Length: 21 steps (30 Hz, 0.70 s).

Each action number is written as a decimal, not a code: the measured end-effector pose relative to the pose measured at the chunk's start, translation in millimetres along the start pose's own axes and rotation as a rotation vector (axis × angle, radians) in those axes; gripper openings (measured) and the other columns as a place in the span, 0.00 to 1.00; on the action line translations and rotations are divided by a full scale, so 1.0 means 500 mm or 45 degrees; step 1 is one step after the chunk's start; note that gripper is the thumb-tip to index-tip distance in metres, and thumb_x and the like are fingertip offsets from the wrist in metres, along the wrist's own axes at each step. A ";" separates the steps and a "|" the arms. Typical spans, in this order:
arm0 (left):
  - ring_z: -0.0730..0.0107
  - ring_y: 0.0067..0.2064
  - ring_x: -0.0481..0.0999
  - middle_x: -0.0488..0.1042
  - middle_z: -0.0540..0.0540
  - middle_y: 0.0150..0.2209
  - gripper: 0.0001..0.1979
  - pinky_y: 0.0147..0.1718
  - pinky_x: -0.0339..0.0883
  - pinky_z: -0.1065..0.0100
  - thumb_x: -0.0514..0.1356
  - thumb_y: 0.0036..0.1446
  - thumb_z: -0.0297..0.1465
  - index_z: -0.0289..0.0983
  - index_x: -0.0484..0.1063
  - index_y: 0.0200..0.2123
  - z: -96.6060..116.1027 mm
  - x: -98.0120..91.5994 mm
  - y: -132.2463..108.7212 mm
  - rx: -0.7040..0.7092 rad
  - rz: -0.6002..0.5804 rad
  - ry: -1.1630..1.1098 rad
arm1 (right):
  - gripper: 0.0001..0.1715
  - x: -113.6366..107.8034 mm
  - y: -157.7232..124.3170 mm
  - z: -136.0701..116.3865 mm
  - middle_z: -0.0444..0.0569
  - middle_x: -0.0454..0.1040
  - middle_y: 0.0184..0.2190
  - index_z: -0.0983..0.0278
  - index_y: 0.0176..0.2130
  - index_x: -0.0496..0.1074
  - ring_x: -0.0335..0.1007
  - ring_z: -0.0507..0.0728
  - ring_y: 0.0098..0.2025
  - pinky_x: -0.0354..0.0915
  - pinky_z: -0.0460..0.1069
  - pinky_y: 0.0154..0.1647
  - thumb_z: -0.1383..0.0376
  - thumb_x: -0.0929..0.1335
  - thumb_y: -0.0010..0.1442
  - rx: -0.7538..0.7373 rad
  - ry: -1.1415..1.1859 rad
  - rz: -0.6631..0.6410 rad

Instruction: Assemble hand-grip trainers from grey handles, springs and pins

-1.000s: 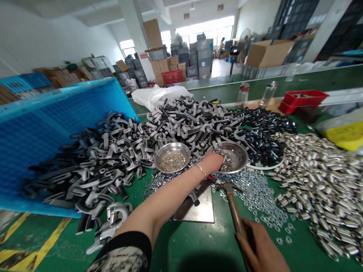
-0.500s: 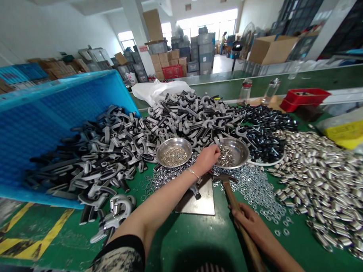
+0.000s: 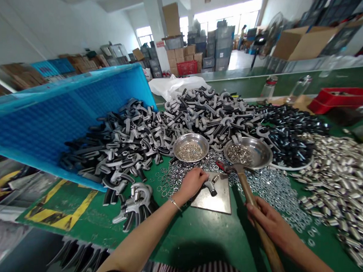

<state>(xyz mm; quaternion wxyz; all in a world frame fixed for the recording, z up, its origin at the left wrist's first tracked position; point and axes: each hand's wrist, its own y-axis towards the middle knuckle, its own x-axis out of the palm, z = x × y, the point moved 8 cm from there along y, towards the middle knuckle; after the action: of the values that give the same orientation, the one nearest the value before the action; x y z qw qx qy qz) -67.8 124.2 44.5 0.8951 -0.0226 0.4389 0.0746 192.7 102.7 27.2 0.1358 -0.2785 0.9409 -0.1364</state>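
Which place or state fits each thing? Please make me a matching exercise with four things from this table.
Things: 1 hammer; 2 blue crate; 3 red tray; 4 metal part.
Places: A tipped at the left; B in the grip of the left hand, on the metal plate; C far right; D in the right hand.
Pairs: 1-D, 2-A, 3-C, 4-B.

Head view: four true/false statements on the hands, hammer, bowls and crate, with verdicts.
1. Two steel bowls sit beyond the metal plate. True.
2. The left hand is in a bowl. False: it holds a small part on the plate.
3. The right hand grips the hammer by its wooden handle. True.
4. The blue crate stands upright. False: it is tipped, grey parts spilling onto the green table.
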 end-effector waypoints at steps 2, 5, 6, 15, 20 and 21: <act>0.65 0.36 0.75 0.77 0.45 0.34 0.12 0.36 0.64 0.68 0.58 0.63 0.37 0.36 0.74 0.31 0.007 0.004 0.005 -0.006 -0.013 0.068 | 0.21 -0.002 -0.003 -0.023 0.39 0.64 0.24 0.60 0.38 0.67 0.61 0.52 0.26 0.60 0.46 0.26 0.46 0.65 0.62 -0.051 -0.071 -0.002; 0.63 0.36 0.75 0.77 0.44 0.34 0.12 0.36 0.64 0.67 0.58 0.62 0.37 0.36 0.74 0.31 0.021 0.007 0.004 0.017 -0.039 0.168 | 0.19 -0.016 -0.011 -0.049 0.42 0.67 0.24 0.60 0.37 0.69 0.63 0.54 0.27 0.62 0.47 0.27 0.47 0.65 0.62 -0.123 -0.207 0.043; 0.63 0.37 0.75 0.77 0.44 0.34 0.11 0.37 0.64 0.66 0.59 0.62 0.36 0.36 0.74 0.31 0.026 0.007 0.004 0.037 -0.049 0.199 | 0.19 -0.024 -0.014 -0.056 0.43 0.69 0.26 0.60 0.38 0.69 0.65 0.55 0.27 0.63 0.48 0.27 0.48 0.65 0.61 -0.150 -0.263 0.075; 0.55 0.48 0.73 0.75 0.38 0.40 0.12 0.52 0.60 0.55 0.56 0.65 0.36 0.34 0.73 0.39 0.109 0.011 -0.005 0.581 -0.201 0.558 | 0.25 -0.082 0.001 -0.051 0.51 0.81 0.37 0.58 0.53 0.70 0.76 0.61 0.30 0.72 0.54 0.29 0.49 0.65 0.62 -0.063 -0.546 -0.041; 0.41 0.60 0.64 0.66 0.28 0.58 0.52 0.59 0.55 0.47 0.67 0.47 0.55 0.28 0.53 0.64 0.076 0.000 -0.049 0.250 -0.045 0.328 | 0.32 -0.054 -0.016 -0.124 0.44 0.63 0.66 0.50 0.67 0.58 0.61 0.66 0.65 0.57 0.63 0.65 0.54 0.63 0.66 -0.364 -0.663 -0.011; 0.41 0.61 0.63 0.64 0.27 0.60 0.54 0.60 0.53 0.47 0.68 0.47 0.52 0.28 0.48 0.66 0.066 0.006 -0.061 0.184 -0.050 0.259 | 0.32 -0.043 -0.016 -0.134 0.42 0.61 0.67 0.49 0.68 0.56 0.59 0.65 0.66 0.56 0.62 0.66 0.54 0.62 0.67 -0.393 -0.670 -0.018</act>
<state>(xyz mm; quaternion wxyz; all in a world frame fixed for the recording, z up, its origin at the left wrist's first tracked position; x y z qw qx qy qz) -35.6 98.0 61.6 0.8465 0.0257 0.5312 0.0225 191.7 120.7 95.8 0.3299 -0.3280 0.8812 0.0839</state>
